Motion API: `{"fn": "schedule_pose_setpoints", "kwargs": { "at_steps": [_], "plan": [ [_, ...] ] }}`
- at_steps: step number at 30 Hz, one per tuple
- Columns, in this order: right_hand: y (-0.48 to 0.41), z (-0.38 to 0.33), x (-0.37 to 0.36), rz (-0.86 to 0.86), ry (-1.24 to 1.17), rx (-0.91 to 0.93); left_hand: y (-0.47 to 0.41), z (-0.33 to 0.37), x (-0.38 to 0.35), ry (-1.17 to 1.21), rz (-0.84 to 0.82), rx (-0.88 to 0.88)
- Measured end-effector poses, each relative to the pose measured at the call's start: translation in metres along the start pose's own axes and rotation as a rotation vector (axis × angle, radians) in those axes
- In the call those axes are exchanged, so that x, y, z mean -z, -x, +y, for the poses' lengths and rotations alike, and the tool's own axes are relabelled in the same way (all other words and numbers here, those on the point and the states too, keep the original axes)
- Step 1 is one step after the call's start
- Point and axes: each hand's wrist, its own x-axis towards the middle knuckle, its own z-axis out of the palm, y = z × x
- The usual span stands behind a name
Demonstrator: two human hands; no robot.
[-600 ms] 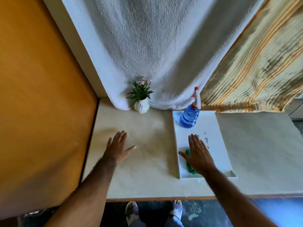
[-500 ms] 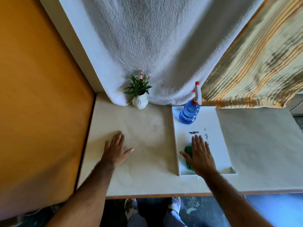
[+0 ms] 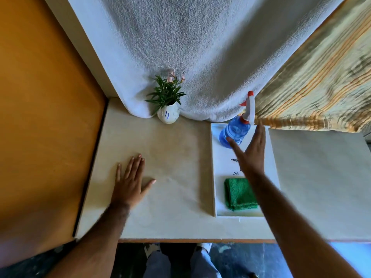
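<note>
Early stage: right hand (image 3: pixel 252 155) spread, gripping nothing, blue spray bottle (image 3: pixel 234 131) standing at its thumb tip, ungrasped; green cloth (image 3: pixel 239 194) folded beneath wrist, dark marks (image 3: pixel 234 159) on tray (image 3: pixel 218 157) unwiped; left hand (image 3: pixel 130 181) flat on table (image 3: pixel 170 157).

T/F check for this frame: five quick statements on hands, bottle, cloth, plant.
1. The right hand grips the spray bottle. False: its fingers are straight, no grip closed.
2. The left hand lies flat on the table. True.
3. The green cloth lies in the white tray. True.
4. The spray bottle lies on its side. False: it stands upright at the tray's far end.
5. The potted plant stands in the tray. False: it stands on the table, left of the tray.
</note>
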Motion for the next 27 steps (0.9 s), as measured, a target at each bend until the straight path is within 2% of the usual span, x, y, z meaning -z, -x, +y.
{"fn": "schedule_pose_setpoints", "kwargs": {
  "at_steps": [2,6,9,13,18,22,27],
  "plan": [
    [-0.035,-0.014,0.004,0.053,-0.162,0.019,0.001,-0.002,-0.006,-0.021,0.048,-0.004],
    [-0.078,-0.026,0.001,0.008,-0.329,0.094,0.001,-0.006,-0.014,-0.028,0.065,0.004],
    [-0.087,-0.027,-0.006,0.044,-0.447,0.047,0.001,-0.008,-0.018,-0.032,0.070,-0.006],
    [-0.085,-0.043,-0.009,0.085,-0.433,0.030,0.002,-0.012,-0.022,-0.035,0.093,-0.002],
    [-0.055,-0.096,-0.027,-0.090,-0.420,0.200,0.002,-0.011,-0.023,-0.034,0.093,0.008],
    [-0.014,-0.119,-0.067,-0.223,-0.549,0.074,0.004,-0.010,-0.022,-0.040,0.135,0.007],
    [0.018,-0.125,-0.096,-0.328,-0.549,-0.036,0.002,-0.009,-0.022,-0.042,0.145,0.009]
  ]
}}
